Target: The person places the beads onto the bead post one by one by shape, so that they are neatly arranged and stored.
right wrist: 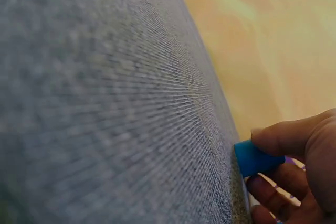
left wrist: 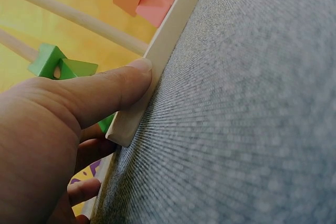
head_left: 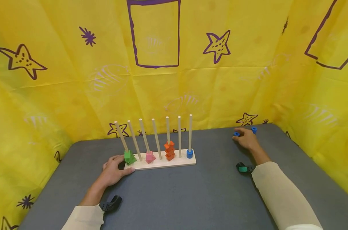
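Observation:
A wooden peg board (head_left: 162,164) with several upright dowels stands near the back of the table. My left hand (head_left: 113,171) grips its left end, the thumb (left wrist: 123,85) along the front edge and the fingers partly hidden behind. Green blocks (head_left: 129,157) sit on the leftmost dowel, beside that hand. Further right, pink blocks (head_left: 150,157), a stack of orange blocks (head_left: 169,151) and a blue cylinder (head_left: 189,154) are on other dowels. At the back right, my right hand (head_left: 246,139) pinches a blue cylinder with a hole (right wrist: 255,159) between thumb and fingers, at the table surface.
Another blue cylinder (head_left: 254,130) stands just behind the right hand, near the table's back edge. A grey cloth-like surface covers the table (head_left: 191,198). Yellow fabric (head_left: 197,86) with purple drawings hangs along the back and both sides.

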Tool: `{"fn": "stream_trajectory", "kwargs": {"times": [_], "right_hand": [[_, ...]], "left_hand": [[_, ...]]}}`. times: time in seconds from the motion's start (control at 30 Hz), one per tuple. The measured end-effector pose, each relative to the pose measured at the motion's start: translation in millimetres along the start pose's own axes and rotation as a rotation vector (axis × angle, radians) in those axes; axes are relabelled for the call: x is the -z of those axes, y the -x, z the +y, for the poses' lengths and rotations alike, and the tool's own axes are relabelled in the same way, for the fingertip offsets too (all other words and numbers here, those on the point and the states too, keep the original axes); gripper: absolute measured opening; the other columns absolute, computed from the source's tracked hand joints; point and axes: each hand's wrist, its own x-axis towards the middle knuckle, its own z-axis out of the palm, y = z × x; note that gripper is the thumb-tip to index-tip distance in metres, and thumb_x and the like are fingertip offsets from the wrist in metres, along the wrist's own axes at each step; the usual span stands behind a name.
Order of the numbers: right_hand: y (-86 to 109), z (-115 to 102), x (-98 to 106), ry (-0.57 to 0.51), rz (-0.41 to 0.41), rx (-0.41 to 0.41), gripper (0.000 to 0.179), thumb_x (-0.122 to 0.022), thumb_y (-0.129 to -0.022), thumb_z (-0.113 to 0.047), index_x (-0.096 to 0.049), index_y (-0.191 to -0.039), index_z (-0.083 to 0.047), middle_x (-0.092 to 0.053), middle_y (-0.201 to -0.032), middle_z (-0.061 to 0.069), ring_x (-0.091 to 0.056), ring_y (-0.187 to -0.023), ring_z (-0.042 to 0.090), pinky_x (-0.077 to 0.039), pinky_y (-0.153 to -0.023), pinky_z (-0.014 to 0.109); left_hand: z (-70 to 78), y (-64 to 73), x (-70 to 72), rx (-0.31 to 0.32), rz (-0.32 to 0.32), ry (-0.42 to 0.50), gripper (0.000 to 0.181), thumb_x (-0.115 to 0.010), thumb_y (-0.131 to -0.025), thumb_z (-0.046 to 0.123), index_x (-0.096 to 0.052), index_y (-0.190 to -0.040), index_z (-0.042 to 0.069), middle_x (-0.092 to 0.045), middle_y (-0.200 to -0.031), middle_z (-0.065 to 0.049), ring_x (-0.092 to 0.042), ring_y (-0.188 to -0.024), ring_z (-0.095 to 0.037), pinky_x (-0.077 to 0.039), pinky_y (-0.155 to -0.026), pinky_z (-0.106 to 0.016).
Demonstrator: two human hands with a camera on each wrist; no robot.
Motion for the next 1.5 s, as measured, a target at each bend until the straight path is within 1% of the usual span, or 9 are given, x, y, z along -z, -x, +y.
{"fn": "stream_trajectory", "kwargs": {"times": [0.13,0.3,0.47,0.63,0.73,0.97,1.1,1.23,1.5], "right_hand": [[5.0,-6,0,-0.026,0.012,0.021,0.044,-0.064,-0.094,-0.016,-0.054,-0.133,0.003,-0.056,-0.125,0.028,-0.05,-0.116,0.046,-0.043,-0.09,0.055],[13.2,-21,5,-0.077,-0.014,0.097,0.049,-0.061,-0.097,-0.022,-0.048,-0.138,0.003,-0.053,-0.132,0.025,-0.05,-0.118,0.044,-0.047,-0.087,0.051],[20.9,-47,17,-0.123,0.013,0.179,0.048,-0.062,-0.096,-0.026,-0.052,-0.136,0.0,-0.055,-0.129,0.022,-0.054,-0.114,0.042,-0.047,-0.087,0.051],[32.7,-77,29,-0.21,0.009,0.213,0.051,-0.066,-0.093,-0.033,-0.056,-0.134,-0.004,-0.059,-0.123,0.017,-0.058,-0.11,0.034,-0.049,-0.086,0.048],[41.3,-95,36,-0.234,0.001,0.23,0.053,-0.066,-0.092,-0.036,-0.055,-0.135,-0.007,-0.06,-0.122,0.014,-0.059,-0.108,0.031,-0.049,-0.085,0.045],[57.0,-134,51,-0.278,0.009,0.344,0.049,-0.068,-0.093,-0.026,-0.055,-0.135,-0.004,-0.063,-0.114,0.014,-0.062,-0.098,0.023,-0.05,-0.077,0.022],[62.6,-152,56,-0.289,0.01,0.365,0.05,-0.069,-0.092,-0.026,-0.056,-0.135,-0.005,-0.065,-0.114,0.014,-0.063,-0.097,0.021,-0.051,-0.076,0.024],[64.7,-171,56,-0.314,0.019,0.393,0.047,-0.07,-0.09,-0.027,-0.06,-0.13,-0.005,-0.066,-0.11,0.013,-0.064,-0.094,0.022,-0.051,-0.075,0.026],[61.6,-205,46,-0.401,0.017,0.478,0.04,-0.07,-0.091,-0.018,-0.062,-0.127,-0.002,-0.066,-0.108,0.012,-0.066,-0.095,0.026,-0.053,-0.078,0.03]], "left_hand": [[-1.2,2.4,-0.9,0.0,-0.006,0.004,0.077,-0.076,-0.082,0.042,-0.049,-0.138,-0.003,-0.042,-0.136,-0.032,-0.022,-0.129,-0.051,-0.008,-0.097,-0.067],[-1.8,4.5,-1.7,-0.004,-0.003,0.0,0.075,-0.076,-0.082,0.041,-0.05,-0.137,-0.002,-0.044,-0.136,-0.031,-0.023,-0.13,-0.049,-0.008,-0.097,-0.067],[0.9,2.7,0.1,-0.002,-0.002,0.004,0.076,-0.075,-0.082,0.042,-0.049,-0.138,-0.002,-0.043,-0.136,-0.031,-0.022,-0.13,-0.05,-0.007,-0.098,-0.067],[1.0,1.4,-0.4,-0.001,-0.008,0.0,0.076,-0.076,-0.082,0.042,-0.049,-0.138,-0.002,-0.044,-0.136,-0.031,-0.022,-0.13,-0.05,-0.007,-0.098,-0.066],[0.1,1.3,-1.8,0.0,-0.007,0.004,0.076,-0.076,-0.082,0.042,-0.049,-0.138,-0.002,-0.044,-0.136,-0.031,-0.022,-0.13,-0.05,-0.007,-0.098,-0.066],[-0.8,1.3,-1.0,-0.018,0.002,0.009,0.076,-0.075,-0.082,0.042,-0.049,-0.137,-0.003,-0.044,-0.135,-0.031,-0.023,-0.13,-0.05,-0.007,-0.097,-0.066],[-1.9,1.0,-0.3,-0.029,0.009,0.004,0.076,-0.075,-0.082,0.043,-0.05,-0.137,-0.003,-0.045,-0.135,-0.031,-0.023,-0.129,-0.05,-0.008,-0.097,-0.066],[-2.0,0.2,-0.9,-0.039,0.011,0.002,0.076,-0.075,-0.082,0.043,-0.05,-0.136,-0.004,-0.045,-0.135,-0.031,-0.023,-0.129,-0.05,-0.009,-0.096,-0.067],[-2.5,-0.8,-1.6,-0.06,0.022,-0.013,0.073,-0.075,-0.082,0.041,-0.051,-0.135,-0.004,-0.046,-0.134,-0.031,-0.025,-0.128,-0.05,-0.01,-0.095,-0.067]]}}
